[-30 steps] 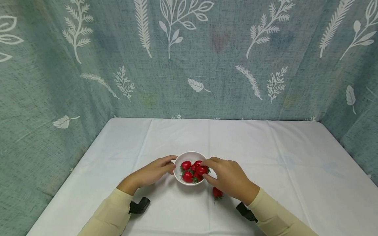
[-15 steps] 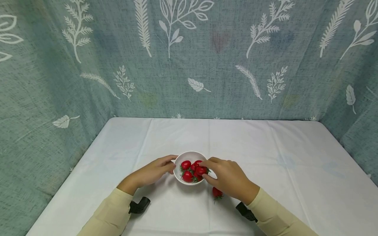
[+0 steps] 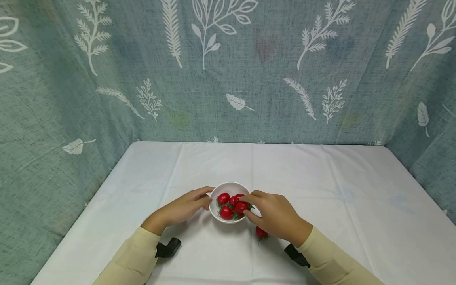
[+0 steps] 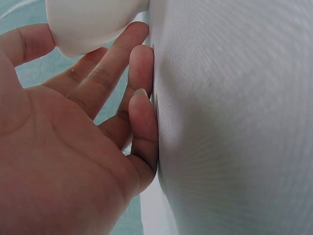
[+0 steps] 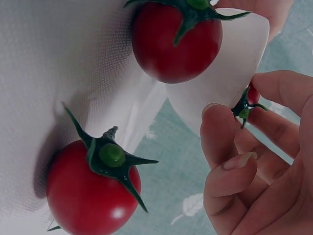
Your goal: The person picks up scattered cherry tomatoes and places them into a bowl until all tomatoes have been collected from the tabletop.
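Observation:
A white bowl (image 3: 218,186) on the table holds several red cherry tomatoes (image 3: 226,213) with green calyxes. At its left side is my left hand (image 3: 185,206), thumb and fingers around the bowl's side; in the left wrist view the thumb and a fingertip touch the bowl (image 4: 88,24). My right hand (image 3: 276,213) reaches over the right rim and pinches a cherry tomato (image 3: 241,207) between thumb and forefinger. In the right wrist view, that tomato is mostly hidden behind the fingers. Two loose tomatoes, one nearer (image 5: 93,188) and one farther (image 5: 177,44), lie on the cloth below the right hand.
A white cloth (image 3: 303,174) covers the table. Behind and at both sides hangs a green-blue curtain (image 3: 263,87) with white leaf prints. Black wrist devices show under the left sleeve (image 3: 130,257) and the right sleeve (image 3: 333,257).
The pinched tomato has shifted slightly left within the bowl, and the upper left tomato has nudged a little up and left. Both hands stay nearly still.

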`<state>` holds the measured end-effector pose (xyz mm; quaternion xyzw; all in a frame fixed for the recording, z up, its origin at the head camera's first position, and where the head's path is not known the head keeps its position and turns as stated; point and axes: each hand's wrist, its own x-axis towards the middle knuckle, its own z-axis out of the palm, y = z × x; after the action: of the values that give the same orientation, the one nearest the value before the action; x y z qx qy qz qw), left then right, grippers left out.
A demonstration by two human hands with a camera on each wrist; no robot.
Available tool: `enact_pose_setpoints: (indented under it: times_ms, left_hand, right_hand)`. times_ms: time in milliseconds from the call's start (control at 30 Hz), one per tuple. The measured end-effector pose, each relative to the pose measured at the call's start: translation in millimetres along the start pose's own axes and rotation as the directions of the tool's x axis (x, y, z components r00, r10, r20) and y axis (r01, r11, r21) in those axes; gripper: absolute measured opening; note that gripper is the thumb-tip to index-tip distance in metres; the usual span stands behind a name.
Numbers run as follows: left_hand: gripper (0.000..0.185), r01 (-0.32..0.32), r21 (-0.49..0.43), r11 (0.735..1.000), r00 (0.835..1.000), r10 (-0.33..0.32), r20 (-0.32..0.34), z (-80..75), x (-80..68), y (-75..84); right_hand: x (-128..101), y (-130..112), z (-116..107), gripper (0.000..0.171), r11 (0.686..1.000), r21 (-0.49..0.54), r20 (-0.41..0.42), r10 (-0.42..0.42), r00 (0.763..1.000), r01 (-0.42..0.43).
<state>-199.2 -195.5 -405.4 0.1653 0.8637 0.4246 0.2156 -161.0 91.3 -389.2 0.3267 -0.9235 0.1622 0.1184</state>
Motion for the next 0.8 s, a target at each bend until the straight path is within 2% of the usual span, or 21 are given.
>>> enact_pose_setpoints:
  times_ms: [800]
  left_hand:
    - [0.042, -0.001, -0.017, 1.0, 1.0, 0.001, -0.003, 0.8, -0.1, -0.1]
  right_hand:
    - [0.7, 0.5, -4.1, 0.031, 1.0, 0.017, -0.024, -0.004, 1.0, 0.004]
